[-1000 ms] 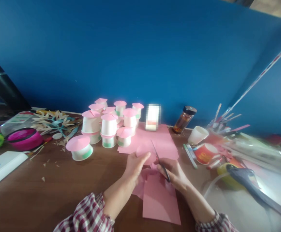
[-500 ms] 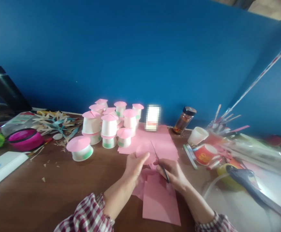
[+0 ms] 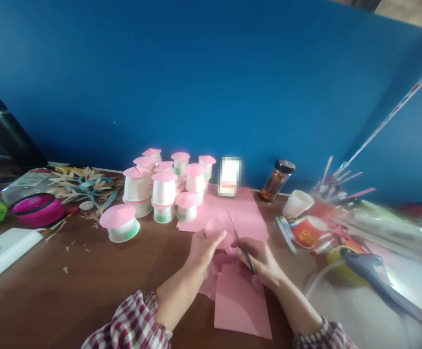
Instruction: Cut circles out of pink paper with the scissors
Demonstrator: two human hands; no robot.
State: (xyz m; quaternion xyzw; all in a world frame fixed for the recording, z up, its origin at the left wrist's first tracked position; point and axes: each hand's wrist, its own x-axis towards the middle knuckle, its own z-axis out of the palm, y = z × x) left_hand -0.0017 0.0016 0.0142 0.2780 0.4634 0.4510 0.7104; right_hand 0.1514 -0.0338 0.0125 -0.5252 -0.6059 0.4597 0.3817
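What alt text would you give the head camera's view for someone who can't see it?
A person's left hand holds a round piece of pink paper while the right hand holds dark-handled scissors beside it, over a brown table. White cups topped with shallow pink paper cones stand beyond and to the left, before a blue wall.

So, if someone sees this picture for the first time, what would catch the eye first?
Probably the white cups topped with pink paper cones, grouped left of centre before the blue wall. Next, near the middle, the left hand holds a round pink paper piece and the right hand holds scissors.
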